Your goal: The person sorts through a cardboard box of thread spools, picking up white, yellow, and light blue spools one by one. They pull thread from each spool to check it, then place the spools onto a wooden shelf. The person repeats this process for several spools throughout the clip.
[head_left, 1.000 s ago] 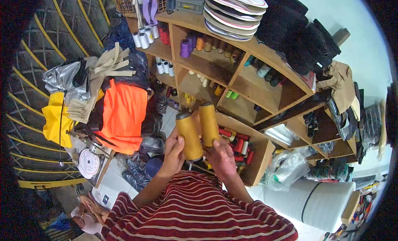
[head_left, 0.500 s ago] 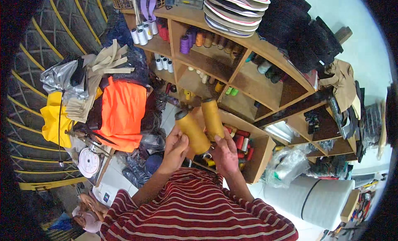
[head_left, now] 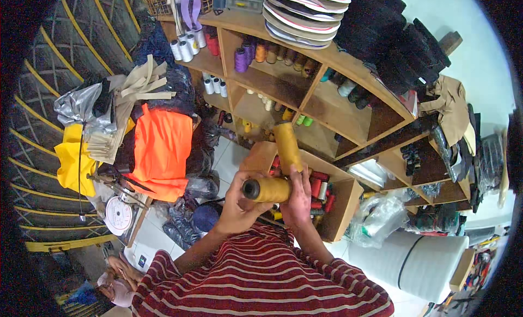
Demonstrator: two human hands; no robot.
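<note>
My left hand [head_left: 239,208] is closed round a mustard-yellow thread cone [head_left: 272,190], which lies tilted on its side with its dark round end toward me. A second cone of the same yellow thread [head_left: 287,145] stands nearly upright in my right hand [head_left: 299,200]. The right fingers also reach the far end of the first cone; their grip is partly hidden. Below both hands is an open cardboard box [head_left: 344,211] holding red thread cones [head_left: 320,189] and several other spools.
A wooden shelf unit [head_left: 321,102] with coloured thread cones stands ahead. Tape rolls [head_left: 305,20] are stacked on top. Orange fabric [head_left: 163,153] lies at left, by a white reel [head_left: 118,215]. A large white foam roll [head_left: 408,262] is at right. A person [head_left: 114,281] sits lower left.
The left-hand cone has turned from upright to lying sideways, its end now toward me. The right-hand cone has shifted slightly right and up, and the hands are closer together.
</note>
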